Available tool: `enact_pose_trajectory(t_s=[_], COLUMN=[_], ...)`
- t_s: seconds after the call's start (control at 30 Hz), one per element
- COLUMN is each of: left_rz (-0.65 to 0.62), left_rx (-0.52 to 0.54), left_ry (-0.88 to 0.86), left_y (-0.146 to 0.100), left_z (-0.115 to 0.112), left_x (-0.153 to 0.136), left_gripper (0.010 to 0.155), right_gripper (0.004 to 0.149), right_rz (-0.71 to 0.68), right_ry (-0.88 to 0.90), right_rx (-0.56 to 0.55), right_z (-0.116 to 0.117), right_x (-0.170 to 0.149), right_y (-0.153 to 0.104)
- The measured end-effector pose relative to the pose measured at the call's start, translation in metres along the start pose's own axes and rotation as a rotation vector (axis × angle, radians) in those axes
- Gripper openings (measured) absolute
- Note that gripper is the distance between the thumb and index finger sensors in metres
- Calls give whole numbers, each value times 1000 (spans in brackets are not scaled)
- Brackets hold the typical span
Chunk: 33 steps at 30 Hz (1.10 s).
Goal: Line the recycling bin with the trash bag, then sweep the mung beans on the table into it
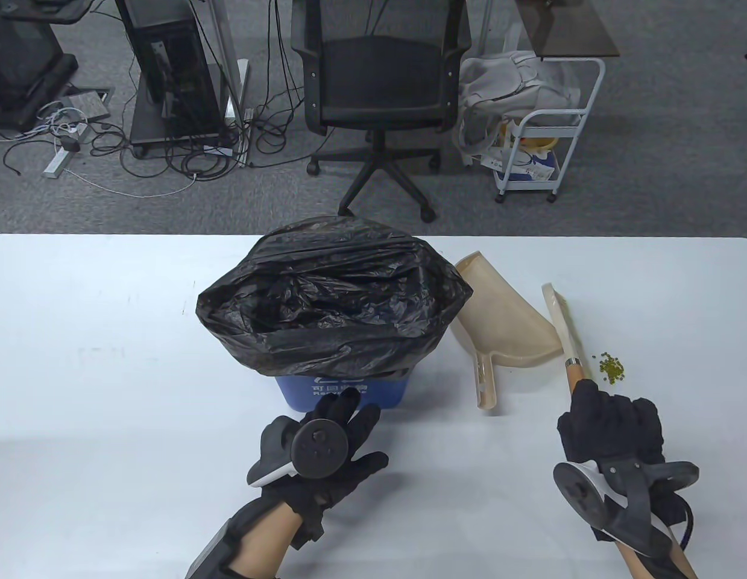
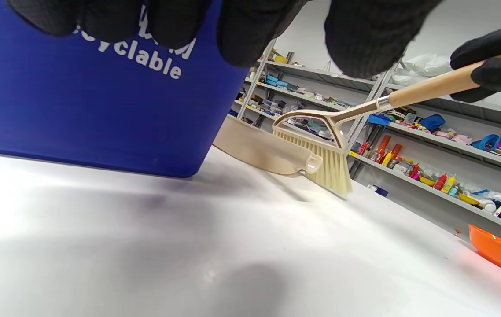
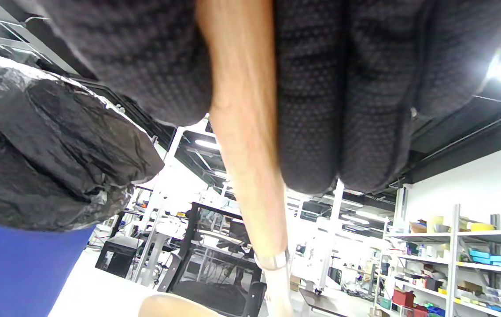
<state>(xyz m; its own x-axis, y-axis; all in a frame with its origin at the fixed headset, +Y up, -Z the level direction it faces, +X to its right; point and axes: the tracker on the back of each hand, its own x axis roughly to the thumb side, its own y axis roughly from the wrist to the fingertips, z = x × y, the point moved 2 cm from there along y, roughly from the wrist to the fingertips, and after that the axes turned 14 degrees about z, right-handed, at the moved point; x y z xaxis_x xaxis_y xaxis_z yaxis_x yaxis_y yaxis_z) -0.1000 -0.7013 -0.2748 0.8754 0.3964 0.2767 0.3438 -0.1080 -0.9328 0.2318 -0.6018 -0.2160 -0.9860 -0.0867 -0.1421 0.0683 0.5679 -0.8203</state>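
Mung beans [image 1: 612, 367] lie in a small cluster on the white table [image 1: 108, 362], just right of the brush [image 1: 565, 330]. Right hand [image 1: 611, 425] is clenched around the brush's wooden handle. Left hand [image 1: 325, 443], fingers spread, touches the blue recycling bin [image 1: 343, 392], lined with the black trash bag [image 1: 334, 295]. Beige dustpan [image 1: 506, 329] rests between bin and brush.

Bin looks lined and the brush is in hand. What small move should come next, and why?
Probably the left hand, open by the recycling bin, should take the dustpan, because the right hand already grips the brush beside the mung beans.
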Motion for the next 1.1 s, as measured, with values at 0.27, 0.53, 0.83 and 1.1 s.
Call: enact_pose_trajectory(t_s=[0.27, 0.53, 0.83, 1.1], left_rz=[9, 16, 18, 17], left_rx=[-14, -21, -24, -21], left_ry=[-6, -9, -11, -10], left_y=[0, 0, 1, 1], left_z=[-1, -1, -1, 0], left_x=[-1, -1, -2, -2], left_gripper=[81, 81, 82, 82], right_gripper=[59, 58, 58, 58], right_rz=[25, 31, 83, 187], right_ry=[-53, -112, -166, -166], right_rx=[-28, -70, -122, 9], right_z=[18, 37, 30, 52], right_x=[-3, -7, -22, -34], right_y=[-5, -2, 13, 8])
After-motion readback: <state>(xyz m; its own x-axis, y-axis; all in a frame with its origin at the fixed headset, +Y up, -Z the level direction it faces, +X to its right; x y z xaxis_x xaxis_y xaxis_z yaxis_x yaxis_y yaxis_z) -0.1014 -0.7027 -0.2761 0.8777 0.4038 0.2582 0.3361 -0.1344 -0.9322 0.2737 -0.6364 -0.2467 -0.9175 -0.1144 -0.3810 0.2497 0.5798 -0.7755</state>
